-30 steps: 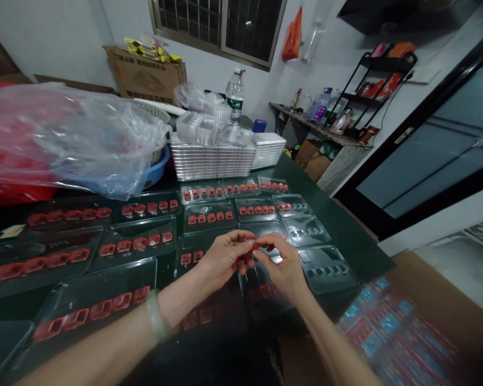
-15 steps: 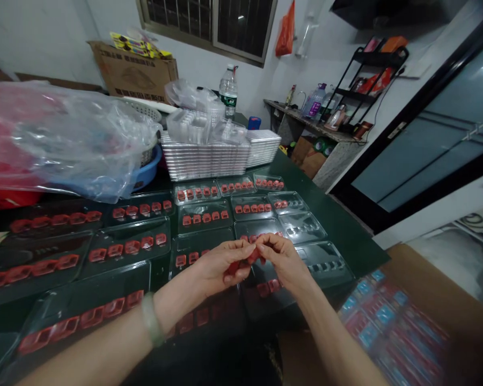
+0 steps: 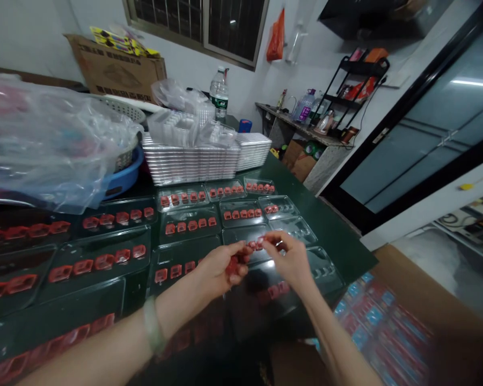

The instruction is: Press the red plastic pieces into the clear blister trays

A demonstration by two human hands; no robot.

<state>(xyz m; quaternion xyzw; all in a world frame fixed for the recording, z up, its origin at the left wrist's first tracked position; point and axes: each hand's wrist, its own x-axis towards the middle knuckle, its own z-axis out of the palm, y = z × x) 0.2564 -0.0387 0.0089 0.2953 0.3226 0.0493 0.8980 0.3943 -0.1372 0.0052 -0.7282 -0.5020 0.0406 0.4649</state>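
Dark green is covering the tabletop [image 3: 338,236], which is spreading from near to far. One clear plastic bag [image 3: 52,139] is lying at the far left, partly covering one blue basin [image 3: 124,176]. One cardboard box [image 3: 116,80] is standing behind. Two stacks of clear trays are standing far centre, the larger stack [image 3: 193,165] just left of the smaller stack [image 3: 254,151]. Single trays are lying in rows, too many running out of view for counting; the three in the far row are each carrying five red pieces, while two at the right are showing only bare pockets.

Over the middle tray [image 3: 235,235], the left hand [image 3: 215,268] is curling its fingers around several red pieces [image 3: 234,265], their number hidden. Opposite, the right hand [image 3: 292,260] is bringing thumb and forefinger together at one small red piece [image 3: 259,244]; whether they are gripping or only touching it, I cannot tell. Filling pockets seems to be the step in hand; the next move is probably calling for light fingertip alignment.
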